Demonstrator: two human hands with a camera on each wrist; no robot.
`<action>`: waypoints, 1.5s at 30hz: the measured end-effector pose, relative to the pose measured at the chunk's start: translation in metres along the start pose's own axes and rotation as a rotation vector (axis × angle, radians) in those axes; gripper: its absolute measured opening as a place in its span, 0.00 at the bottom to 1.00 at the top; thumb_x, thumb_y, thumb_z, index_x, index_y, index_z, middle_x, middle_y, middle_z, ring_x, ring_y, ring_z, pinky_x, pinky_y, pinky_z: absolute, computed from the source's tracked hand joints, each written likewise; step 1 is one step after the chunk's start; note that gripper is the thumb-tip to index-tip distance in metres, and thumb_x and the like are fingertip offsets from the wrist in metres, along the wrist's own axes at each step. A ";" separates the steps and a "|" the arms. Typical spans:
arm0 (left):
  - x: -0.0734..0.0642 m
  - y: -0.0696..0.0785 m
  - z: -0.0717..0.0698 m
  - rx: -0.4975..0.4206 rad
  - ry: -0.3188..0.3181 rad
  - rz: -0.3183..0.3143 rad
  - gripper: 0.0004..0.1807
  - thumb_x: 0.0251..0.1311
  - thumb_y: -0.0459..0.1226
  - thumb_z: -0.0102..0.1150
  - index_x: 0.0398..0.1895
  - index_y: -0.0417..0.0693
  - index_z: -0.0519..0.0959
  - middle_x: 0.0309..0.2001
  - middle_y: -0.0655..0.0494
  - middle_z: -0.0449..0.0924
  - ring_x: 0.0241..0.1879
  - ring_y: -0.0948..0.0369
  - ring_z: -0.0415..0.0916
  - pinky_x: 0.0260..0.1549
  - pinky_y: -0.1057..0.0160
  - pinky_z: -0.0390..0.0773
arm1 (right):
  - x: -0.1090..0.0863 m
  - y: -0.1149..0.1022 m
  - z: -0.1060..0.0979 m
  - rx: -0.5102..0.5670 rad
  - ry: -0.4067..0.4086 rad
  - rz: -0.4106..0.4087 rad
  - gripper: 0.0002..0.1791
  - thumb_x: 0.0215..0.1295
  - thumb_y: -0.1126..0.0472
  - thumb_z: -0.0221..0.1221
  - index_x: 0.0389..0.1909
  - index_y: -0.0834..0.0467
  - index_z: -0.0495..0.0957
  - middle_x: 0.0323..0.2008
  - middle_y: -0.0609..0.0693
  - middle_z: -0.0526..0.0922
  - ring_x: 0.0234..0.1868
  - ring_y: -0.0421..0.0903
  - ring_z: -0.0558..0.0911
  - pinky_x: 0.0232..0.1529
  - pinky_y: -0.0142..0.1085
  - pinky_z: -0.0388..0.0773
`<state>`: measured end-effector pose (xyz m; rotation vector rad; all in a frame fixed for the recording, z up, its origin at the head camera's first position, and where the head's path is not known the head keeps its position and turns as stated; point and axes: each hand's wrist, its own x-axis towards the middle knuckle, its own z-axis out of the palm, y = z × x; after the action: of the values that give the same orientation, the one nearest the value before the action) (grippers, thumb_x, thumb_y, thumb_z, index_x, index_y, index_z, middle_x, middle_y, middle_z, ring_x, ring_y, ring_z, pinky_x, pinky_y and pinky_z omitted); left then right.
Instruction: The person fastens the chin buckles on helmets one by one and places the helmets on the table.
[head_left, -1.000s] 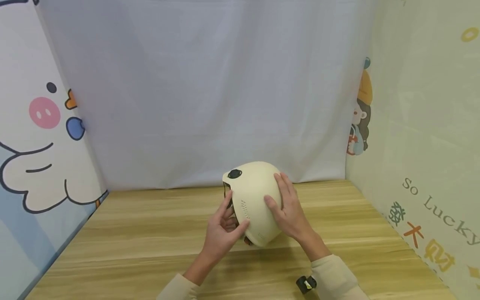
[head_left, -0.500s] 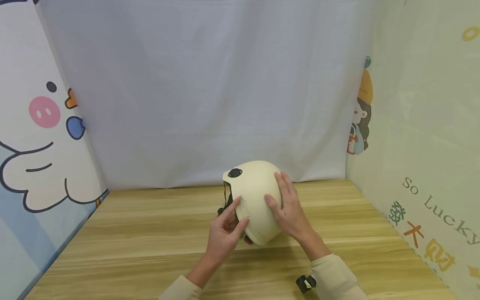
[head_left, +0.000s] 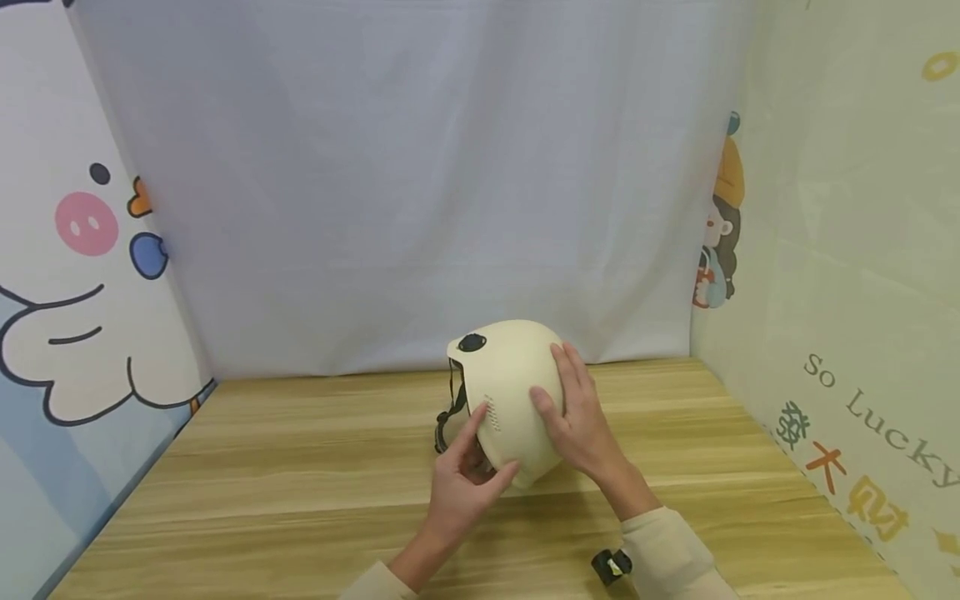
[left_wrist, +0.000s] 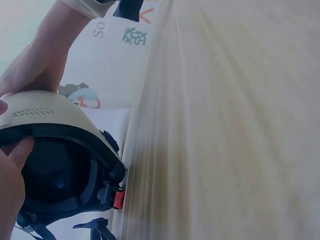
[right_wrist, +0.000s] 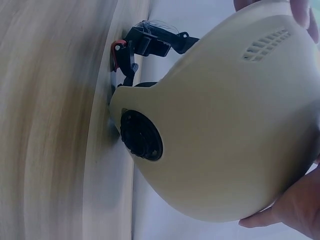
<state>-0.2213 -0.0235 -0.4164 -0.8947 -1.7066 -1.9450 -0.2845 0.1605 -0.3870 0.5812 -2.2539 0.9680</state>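
Observation:
A cream helmet [head_left: 517,367] is tilted on its side, its opening turned left. My left hand [head_left: 459,496] grips the lower rim, with the thumb on the shell and at least one finger inside the black-lined opening; the other fingers are partly hidden. Spread over the shell's right side, my right hand [head_left: 583,429] presses with fairly straight fingers and thumb. Black straps [head_left: 442,429] hang from the opening. In the left wrist view a red buckle piece [left_wrist: 119,199] shows at the helmet's edge. A round black fitting [right_wrist: 141,136] sits near the brim.
A wood-grain table [head_left: 300,467] lies under the helmet. Behind it hangs a pale curtain [head_left: 375,208]. Printed panels stand at the left [head_left: 45,467] and right [head_left: 840,250]. A small black device [head_left: 611,567] is beside the right sleeve.
My left hand has slid down and right along the rim, uncovering more of the black straps. The helmet has turned very slightly. My right hand stays in nearly the same place.

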 end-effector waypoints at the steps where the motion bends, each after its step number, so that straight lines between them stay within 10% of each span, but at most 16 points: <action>1: 0.000 0.000 0.000 0.002 -0.003 0.003 0.43 0.46 0.18 0.63 0.68 0.33 0.56 0.59 0.31 0.63 0.50 0.40 0.71 0.34 0.52 0.77 | 0.000 0.000 0.000 0.001 -0.002 0.004 0.36 0.67 0.45 0.49 0.72 0.53 0.51 0.71 0.55 0.48 0.67 0.59 0.52 0.54 0.62 0.59; 11: 0.000 0.002 -0.001 0.005 -0.083 -0.040 0.51 0.50 0.15 0.54 0.73 0.43 0.39 0.67 0.33 0.49 0.54 0.38 0.66 0.33 0.53 0.78 | 0.003 -0.003 0.001 0.011 -0.001 0.004 0.36 0.68 0.45 0.48 0.72 0.54 0.51 0.71 0.55 0.47 0.67 0.59 0.52 0.54 0.62 0.59; 27: -0.003 0.011 0.002 0.167 -0.068 -0.012 0.49 0.48 0.14 0.54 0.72 0.37 0.41 0.54 0.28 0.67 0.31 0.43 0.79 0.21 0.58 0.79 | 0.010 -0.003 -0.005 0.047 -0.030 0.044 0.37 0.67 0.44 0.47 0.72 0.54 0.49 0.70 0.55 0.50 0.68 0.56 0.53 0.57 0.61 0.56; 38: 0.004 0.016 0.005 0.278 -0.056 0.049 0.49 0.45 0.14 0.56 0.71 0.34 0.44 0.54 0.29 0.68 0.35 0.47 0.80 0.25 0.63 0.79 | 0.042 -0.001 -0.019 0.039 -0.258 0.118 0.38 0.68 0.37 0.42 0.73 0.47 0.44 0.72 0.55 0.39 0.70 0.55 0.43 0.61 0.60 0.47; 45: 0.007 0.019 0.003 0.306 -0.055 0.040 0.49 0.45 0.14 0.57 0.71 0.35 0.46 0.49 0.30 0.72 0.30 0.49 0.79 0.23 0.59 0.79 | 0.051 -0.001 -0.021 0.048 -0.296 0.093 0.37 0.68 0.39 0.43 0.72 0.51 0.50 0.70 0.55 0.51 0.66 0.58 0.55 0.55 0.62 0.58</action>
<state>-0.2130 -0.0234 -0.3980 -0.8655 -1.9352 -1.5884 -0.3129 0.1682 -0.3402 0.6832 -2.5435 1.0410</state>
